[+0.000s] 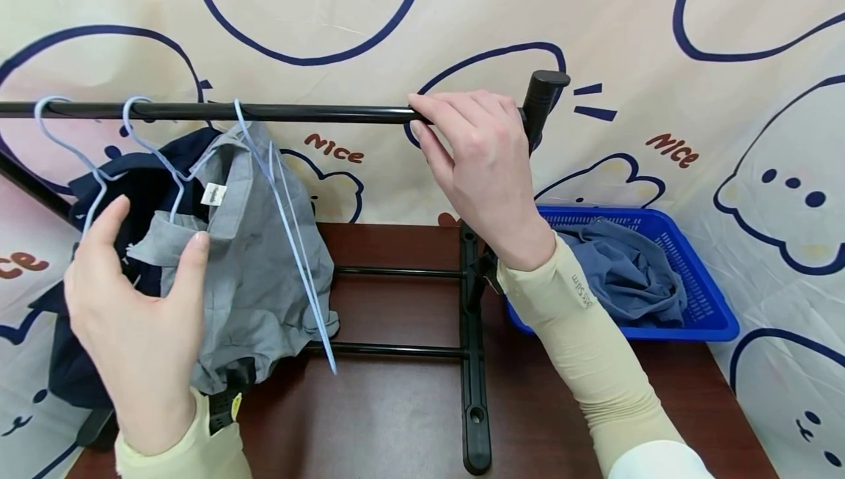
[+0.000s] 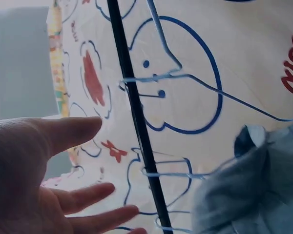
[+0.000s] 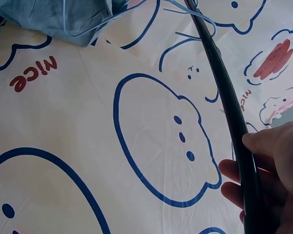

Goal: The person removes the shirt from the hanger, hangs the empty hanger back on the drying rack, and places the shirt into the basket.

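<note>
My right hand (image 1: 478, 149) grips the black rail (image 1: 317, 114) of a clothes rack near its right end. In the right wrist view, thumb and fingers (image 3: 233, 195) wrap the rail from both sides. My left hand (image 1: 135, 310) is spread with nothing in it, in front of the hung clothes. A grey garment (image 1: 264, 244) with a waistband and white label hangs from a light blue hanger (image 1: 155, 149). Behind it on the left hangs a navy garment (image 1: 82, 362). A bare light blue hanger (image 1: 290, 226) hangs edge-on right of the grey garment.
A blue plastic basket (image 1: 716, 317) holding a crumpled blue-grey cloth (image 1: 623, 266) stands at the right. The rack's black foot bar (image 1: 477, 391) lies on the dark brown table (image 1: 389, 413). Behind is a cream sheet (image 1: 475, 9) with printed cartoons.
</note>
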A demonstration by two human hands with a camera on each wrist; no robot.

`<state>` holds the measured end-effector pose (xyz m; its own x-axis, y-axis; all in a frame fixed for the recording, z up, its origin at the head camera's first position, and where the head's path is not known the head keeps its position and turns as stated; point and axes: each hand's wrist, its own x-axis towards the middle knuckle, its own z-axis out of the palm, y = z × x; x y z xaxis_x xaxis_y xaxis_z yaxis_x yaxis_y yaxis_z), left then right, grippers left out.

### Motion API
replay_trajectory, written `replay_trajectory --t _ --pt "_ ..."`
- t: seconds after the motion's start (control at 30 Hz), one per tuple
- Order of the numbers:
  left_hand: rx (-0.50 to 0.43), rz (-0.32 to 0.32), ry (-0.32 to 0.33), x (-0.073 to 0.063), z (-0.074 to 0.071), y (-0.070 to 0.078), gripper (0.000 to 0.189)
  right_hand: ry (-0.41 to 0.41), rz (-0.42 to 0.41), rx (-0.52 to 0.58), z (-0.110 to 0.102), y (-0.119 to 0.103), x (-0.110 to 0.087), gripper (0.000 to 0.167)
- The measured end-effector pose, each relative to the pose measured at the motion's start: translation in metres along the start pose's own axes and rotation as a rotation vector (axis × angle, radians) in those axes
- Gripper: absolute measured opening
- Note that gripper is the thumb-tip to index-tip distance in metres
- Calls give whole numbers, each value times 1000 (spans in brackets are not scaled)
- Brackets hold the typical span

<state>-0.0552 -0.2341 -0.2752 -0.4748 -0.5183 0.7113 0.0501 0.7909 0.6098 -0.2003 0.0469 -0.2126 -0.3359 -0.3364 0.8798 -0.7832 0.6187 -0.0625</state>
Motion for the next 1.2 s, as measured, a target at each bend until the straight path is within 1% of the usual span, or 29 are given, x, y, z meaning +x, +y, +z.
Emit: replay_trajectory --t 0.07,0.13,0.27,0.4,0.53,0.7,0.9,1.07,1.13,1.2 --pt "40 -40 -33 1 2 -8 65 4 -1 1 0 0 0 27" --pt "69 -93 -58 1 5 -15 67 5 -2 2 0 0 0 27" --pt "111 -189 -114 1 12 -29 64 5 2 8 1 0 -1 27" --pt "122 -233 -158 -1 18 -43 55 0 6 9 2 0 -1 27" --pt "127 -239 -151 -3 22 -54 49 2 4 6 2 0 -2 27" --pt "133 -249 -111 -8 28 -63 42 12 -1 0 2 0 -1 26" --pt "106 -241 1 -8 36 -71 35 14 -6 0 2 0 -1 27" --pt "92 -180 94 -7 41 -74 31 4 5 1 1 0 -1 27" --pt "80 -158 119 -6 43 -76 30 0 6 1 1 0 -1 27" --pt "63 -154 139 -5 44 -76 28 -1 5 2 1 0 -1 27"
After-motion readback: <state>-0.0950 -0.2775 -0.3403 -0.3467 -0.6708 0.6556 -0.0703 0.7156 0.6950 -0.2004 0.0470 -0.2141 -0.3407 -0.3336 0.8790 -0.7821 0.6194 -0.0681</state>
